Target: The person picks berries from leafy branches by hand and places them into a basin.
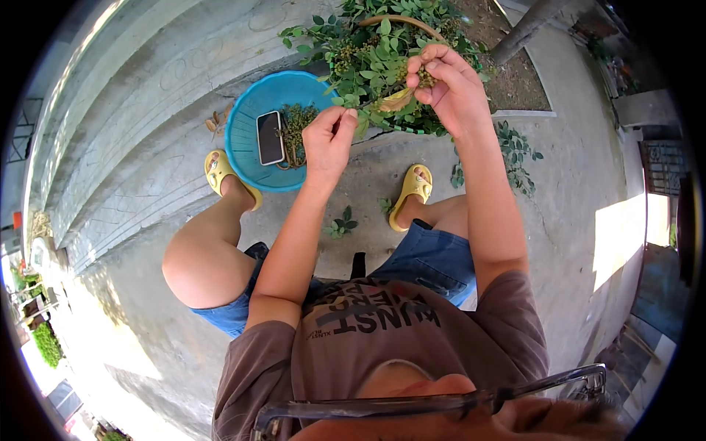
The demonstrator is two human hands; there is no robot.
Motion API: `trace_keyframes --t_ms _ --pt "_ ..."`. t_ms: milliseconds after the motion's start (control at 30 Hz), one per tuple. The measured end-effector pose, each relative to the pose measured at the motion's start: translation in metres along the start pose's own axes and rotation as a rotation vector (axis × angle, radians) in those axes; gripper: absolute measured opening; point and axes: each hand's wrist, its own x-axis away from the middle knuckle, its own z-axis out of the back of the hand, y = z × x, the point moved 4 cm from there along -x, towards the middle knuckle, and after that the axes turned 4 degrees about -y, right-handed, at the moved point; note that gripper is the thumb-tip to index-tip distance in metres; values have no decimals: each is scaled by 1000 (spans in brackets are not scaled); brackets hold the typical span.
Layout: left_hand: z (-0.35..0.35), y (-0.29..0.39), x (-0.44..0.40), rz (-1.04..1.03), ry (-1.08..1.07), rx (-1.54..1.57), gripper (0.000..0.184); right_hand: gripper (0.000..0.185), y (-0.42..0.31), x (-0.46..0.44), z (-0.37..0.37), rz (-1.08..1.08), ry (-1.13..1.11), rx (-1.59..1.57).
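My left hand (327,145) is closed in a pinch beside the blue basin (244,170), on a leafy sprig whose stem is mostly hidden. My right hand (452,92) is raised over the heap of leafy branches (353,55). Its thumb and fingers are closed on a cluster of small greenish berries (424,76). A yellowed leaf (396,101) hangs between the two hands. Inside the basin lie a pile of berry clusters (298,123) and a phone (270,138) with a dark screen.
A curved basket handle (403,20) arches over the branches. Loose leafy sprigs (512,156) and a small sprig (342,223) lie on the concrete floor (559,220). My feet wear yellow sandals (413,192) near the basin. Concrete steps (147,110) rise at the left.
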Motion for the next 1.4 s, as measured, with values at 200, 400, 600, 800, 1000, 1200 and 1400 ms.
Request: trace_keyframes --t_ms 200,400,600,800,1000,1200,1400 --pt "-1 -5 -1 68 -6 47 23 8 19 11 2 -145 25 -37" --pt "-7 -11 0 542 -165 590 20 9 33 18 1 -202 -3 -127" --pt "-17 -7 3 576 -221 886 19 14 53 32 -11 -289 -54 -57" --pt "-26 -3 7 557 -187 940 17 17 61 36 -12 -279 -67 -112" --pt "-30 -3 9 547 -205 897 20 19 59 37 -15 -280 -78 -219" --pt "-29 -3 9 536 -191 873 18 21 55 39 -17 -291 -111 -391" --pt "-27 -11 10 515 -163 823 13 28 44 41 -15 -266 -81 -238"
